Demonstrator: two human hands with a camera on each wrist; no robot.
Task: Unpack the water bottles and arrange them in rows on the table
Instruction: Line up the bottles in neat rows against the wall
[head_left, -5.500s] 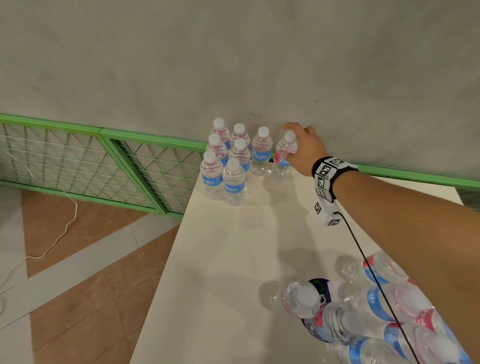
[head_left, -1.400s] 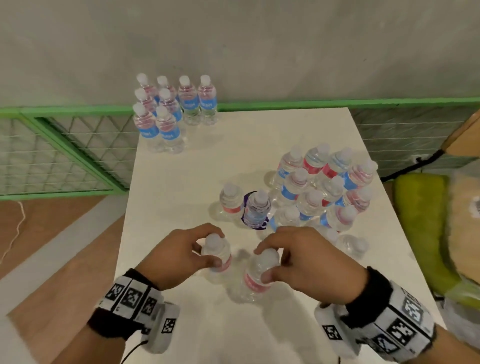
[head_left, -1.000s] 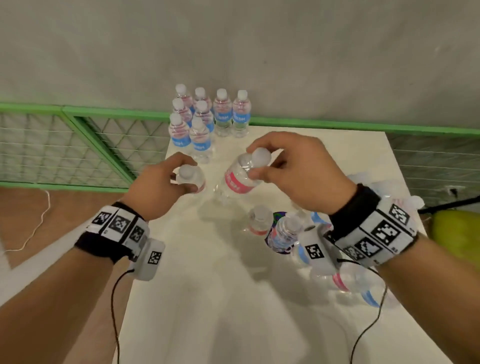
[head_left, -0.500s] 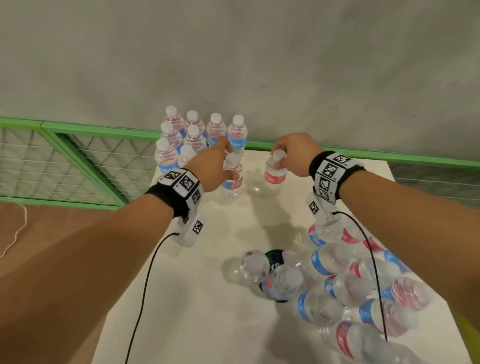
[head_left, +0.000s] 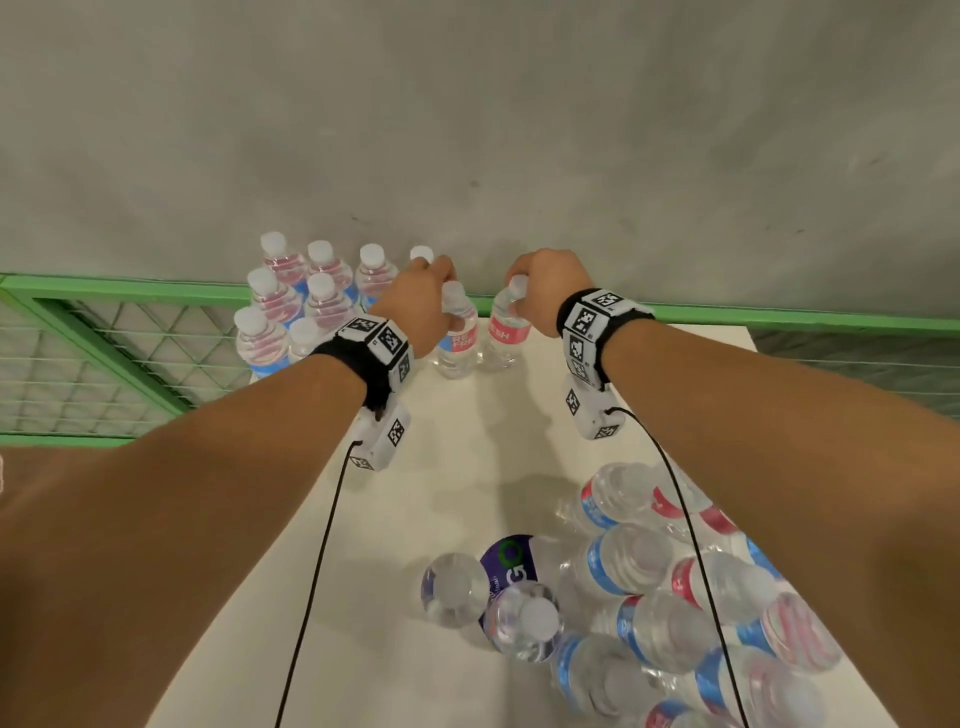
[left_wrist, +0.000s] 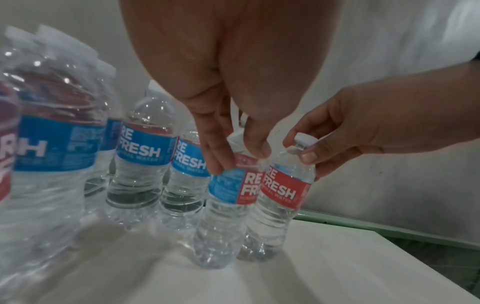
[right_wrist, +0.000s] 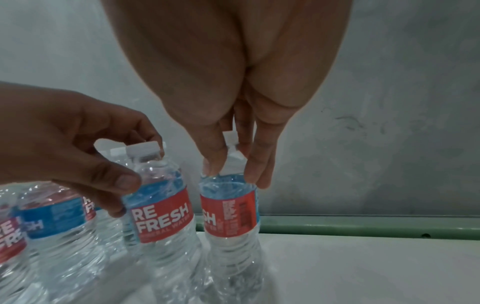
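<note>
My left hand (head_left: 440, 299) grips the neck of an upright clear water bottle (head_left: 457, 345) with a red and blue label. My right hand (head_left: 522, 291) pinches the cap end of a second bottle (head_left: 506, 338) just to its right. Both bottles stand side by side at the far end of the white table (head_left: 415, 499), their bases down at the table top, next to the standing group of bottles (head_left: 291, 312). The left wrist view shows my left fingers (left_wrist: 221, 156) around the bottle top (left_wrist: 226, 205). The right wrist view shows my right fingers (right_wrist: 259, 164) on the other bottle (right_wrist: 231, 216).
A torn plastic pack with several bottles (head_left: 675, 597) sits at the near right of the table. A green mesh railing (head_left: 130, 338) and a grey wall (head_left: 519, 130) bound the far side. The table's left edge drops to the floor. Wrist cables (head_left: 311, 571) hang over the table.
Both hands picked a bottle each from near the pack, carried them to the far end and lowered them beside the standing group. The bottles now stand close together.
</note>
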